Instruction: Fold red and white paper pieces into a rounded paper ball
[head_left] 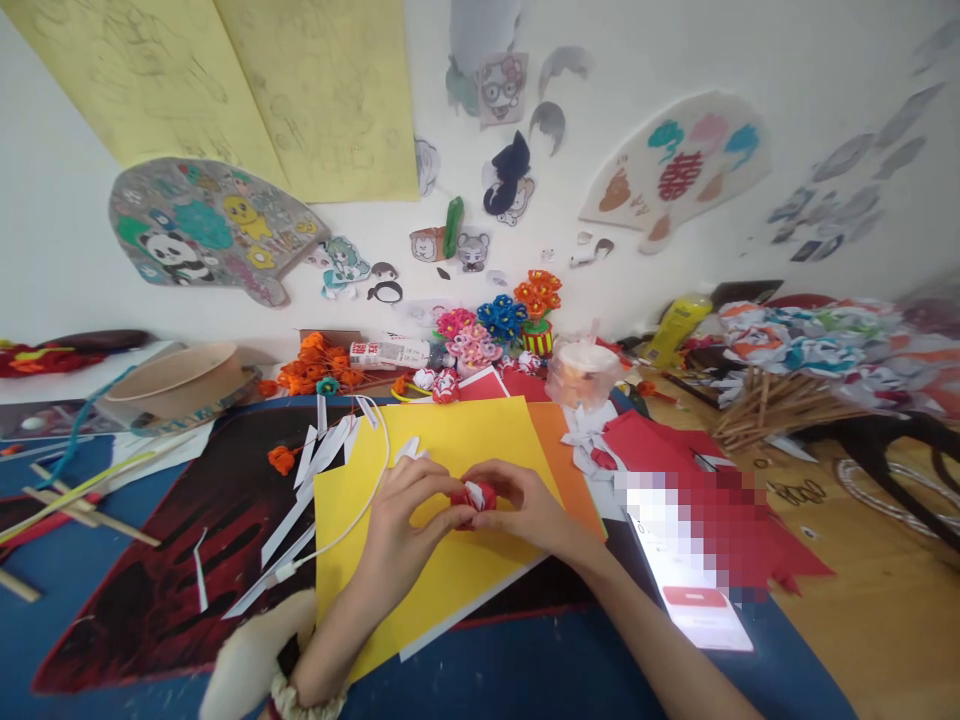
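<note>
Between the fingertips of both hands is a small red and white paper flower (475, 497), held just above a yellow sheet of paper (442, 590). My left hand (409, 510) pinches its left side. On the other side my right hand (521, 505) grips it with thumb and fingers. Part of the flower is hidden by the fingers. Similar red and white paper balls (445, 386) sit behind the yellow sheet. White paper strips (289, 525) lie to the left, and a white cable (360, 520) curves over the sheet's left part.
A lit phone (705, 610) lies to the right beside red paper (787, 560). Behind stand a plastic cup (585, 375), pipe-cleaner flowers (501, 318) and a tan bowl (172, 380). Wrapped paper flowers on sticks (757, 405) lie far right, and wooden sticks (97, 510) far left.
</note>
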